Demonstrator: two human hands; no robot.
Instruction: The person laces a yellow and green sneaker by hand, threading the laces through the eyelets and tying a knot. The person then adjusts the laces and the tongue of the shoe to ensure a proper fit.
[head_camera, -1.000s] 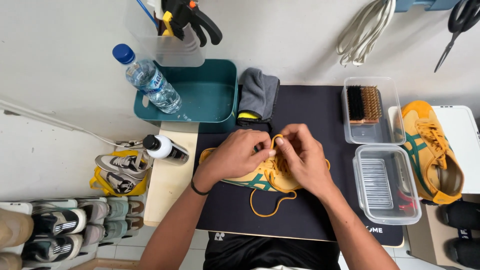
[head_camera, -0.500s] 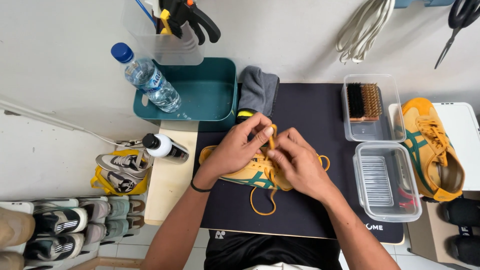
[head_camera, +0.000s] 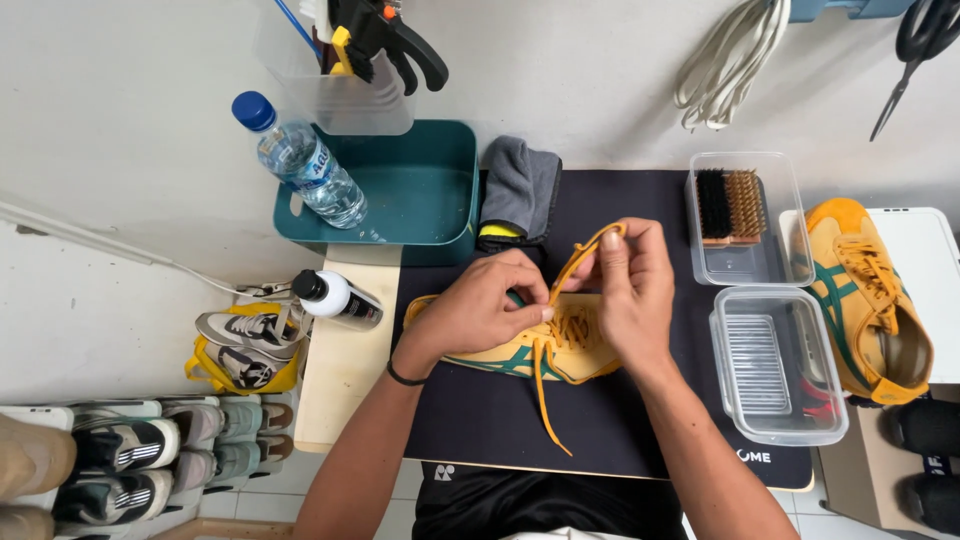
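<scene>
**Laces in both hands over the yellow shoe**

Shoe on its side beneath my hands, yellow with green stripes, lying on the dark mat. My left hand rests on top of it, fingers curled down onto the upper near the eyelets, thumb and fingertips closed on the yellow lace where it leaves the shoe. My right hand is just beside it, nearly touching, fingers pinched shut on the same lace; a loop of it arches up between the two hands. One free end of the lace trails off the shoe toward me across the mat.

Beyond my left hand a folded grey cloth lies at the far edge of the mat, next to a teal tray. A water bottle leans against the tray's outer side, and a small white bottle with a black cap lies on the pale board to the left of my left wrist.

To the right of my right hand stand two clear plastic boxes: the farther one holds two brushes, the nearer one sits closed. Past them, well apart from my hands, the matching yellow shoe rests on a white surface.
</scene>
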